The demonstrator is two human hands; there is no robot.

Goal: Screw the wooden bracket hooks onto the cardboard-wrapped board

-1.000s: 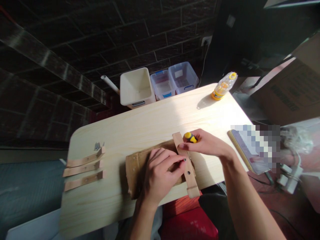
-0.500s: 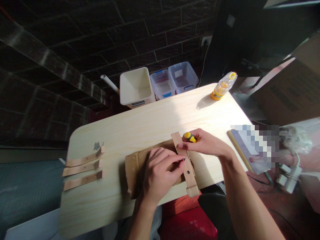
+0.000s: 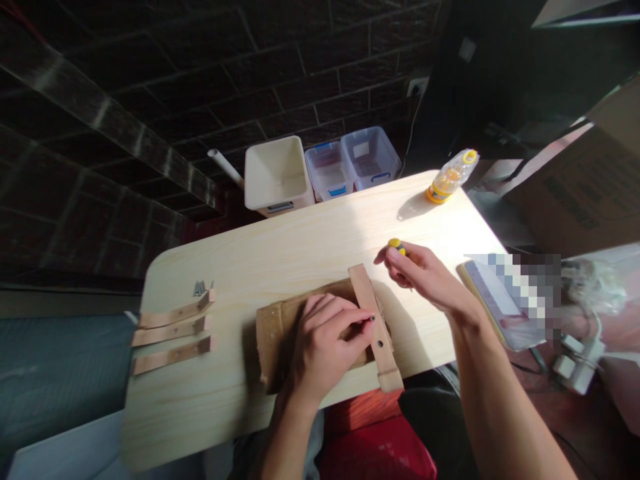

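Note:
A wooden piece (image 3: 364,295) with raised ends and a dark hole lies across a brown cardboard box (image 3: 270,328). My left hand (image 3: 327,343) rests over the box, thumb and forefinger closed around a small screw (image 3: 372,319) at the wooden piece. Only the dark head of that screw shows. My right hand (image 3: 421,272) is raised beyond and to the right of the wooden piece, apart from it. Its fingers are wrapped round a screwdriver (image 3: 397,245) with a yellow and dark handle; the shaft is mostly hidden.
Three similar wooden pieces (image 3: 173,333) lie at the table's left, with several screws (image 3: 199,288) behind them. A clear bottle (image 3: 453,177) stands at the far right corner. A covered pad (image 3: 487,293) lies at the right edge. Bins (image 3: 277,173) stand behind the table (image 3: 280,240).
My right hand has lifted off the wooden piece and moved away to the right with the screwdriver. My left hand keeps its pinch at the same spot. The view has shifted slightly.

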